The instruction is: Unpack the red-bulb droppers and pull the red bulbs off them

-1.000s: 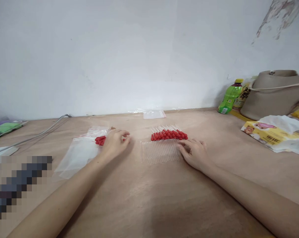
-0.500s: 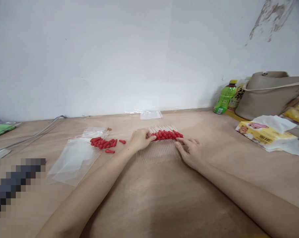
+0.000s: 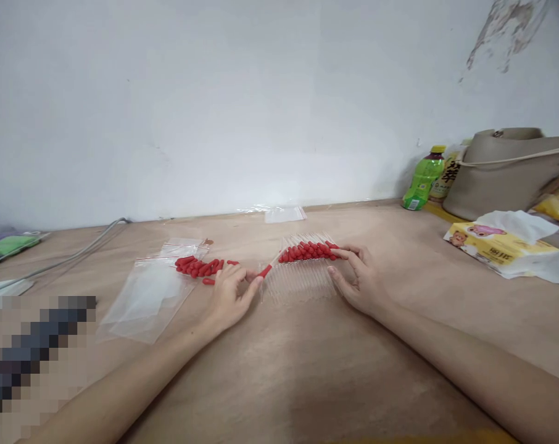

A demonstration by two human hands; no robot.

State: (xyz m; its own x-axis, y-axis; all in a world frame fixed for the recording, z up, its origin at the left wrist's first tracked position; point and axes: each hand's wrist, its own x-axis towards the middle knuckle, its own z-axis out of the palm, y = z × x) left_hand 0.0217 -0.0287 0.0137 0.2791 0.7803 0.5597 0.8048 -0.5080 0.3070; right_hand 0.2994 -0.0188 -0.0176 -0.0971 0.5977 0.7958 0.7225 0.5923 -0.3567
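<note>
Head view: since the preceding picture, our left hand [image 3: 231, 297] has come away from the row of red bulbs [image 3: 305, 250]. It now holds one red bulb [image 3: 265, 271], with a thin clear stem slanting up toward the row's left end. That sets this piece apart from the row; whether the stem touches the row, we cannot tell.

Left grip: clamped on the bulb, thumb against fingers. Right hand [image 3: 365, 280]: grip apart, index fingertip at the row's right end, thumb near the bare clear tubes [image 3: 300, 280]. The tubes lie side by side on the table [image 3: 242, 382], just below the row.

Loose red bulbs [image 3: 196, 267] lie left of the row, partly over flat plastic bags [image 3: 145, 296].

Labels: the bottle with dark characters [image 3: 447, 176] stands behind the green bottle [image 3: 422, 182]; we think one character reads 萃. The yellow tissue packet [image 3: 496, 246] shows a bear and dark print, too blurred for us to read.
</note>
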